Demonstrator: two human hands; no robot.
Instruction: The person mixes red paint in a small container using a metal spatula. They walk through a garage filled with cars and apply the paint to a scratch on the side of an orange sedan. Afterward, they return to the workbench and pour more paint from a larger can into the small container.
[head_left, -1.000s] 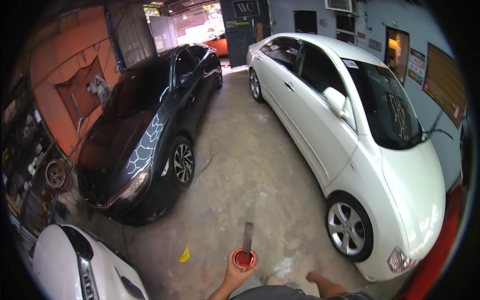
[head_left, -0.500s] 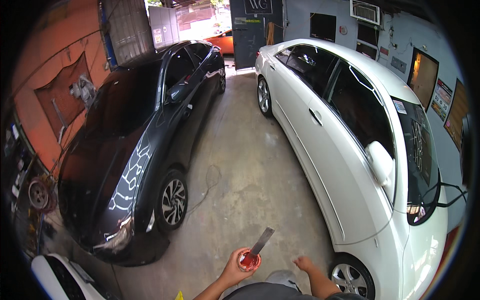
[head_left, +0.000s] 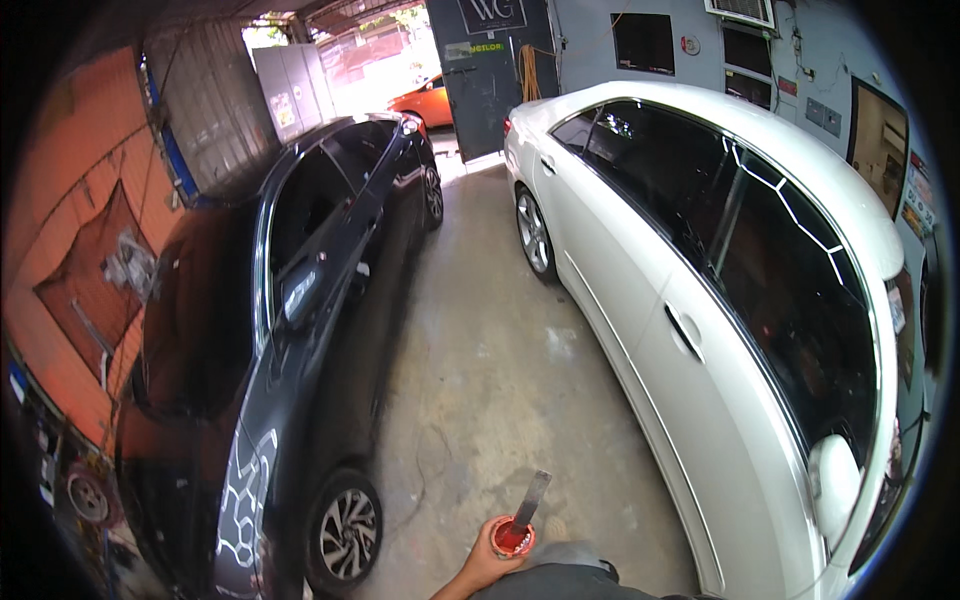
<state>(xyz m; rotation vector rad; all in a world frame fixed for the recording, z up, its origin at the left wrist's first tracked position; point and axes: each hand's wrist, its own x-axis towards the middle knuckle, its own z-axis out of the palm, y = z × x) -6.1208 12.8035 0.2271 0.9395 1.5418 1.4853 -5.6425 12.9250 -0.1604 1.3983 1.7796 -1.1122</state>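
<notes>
At the lower middle, my left hand [head_left: 486,562] is wrapped around a small open can [head_left: 498,551] with red, paint-like stuff inside and smeared on its rim. Out of the can sticks a flat, dull metal strip [head_left: 533,496], tilted up and to the right; its lower end is hidden in the can. I cannot see my right hand in the current picture. Past the can, the concrete floor [head_left: 480,400] runs between two parked cars.
A dark car [head_left: 330,300] stands along the left, a white car [head_left: 650,300] along the right with its side mirror [head_left: 835,490] sticking out. Farther off are a dark door [head_left: 490,90] and an orange car [head_left: 425,103] outside. A wheel rim [head_left: 88,495] lies far left.
My view has moved forward between the cars, so both sit nearer and lower. My right hand, visible before beside the white car's front wheel, has left the picture. The left keeps the can.
</notes>
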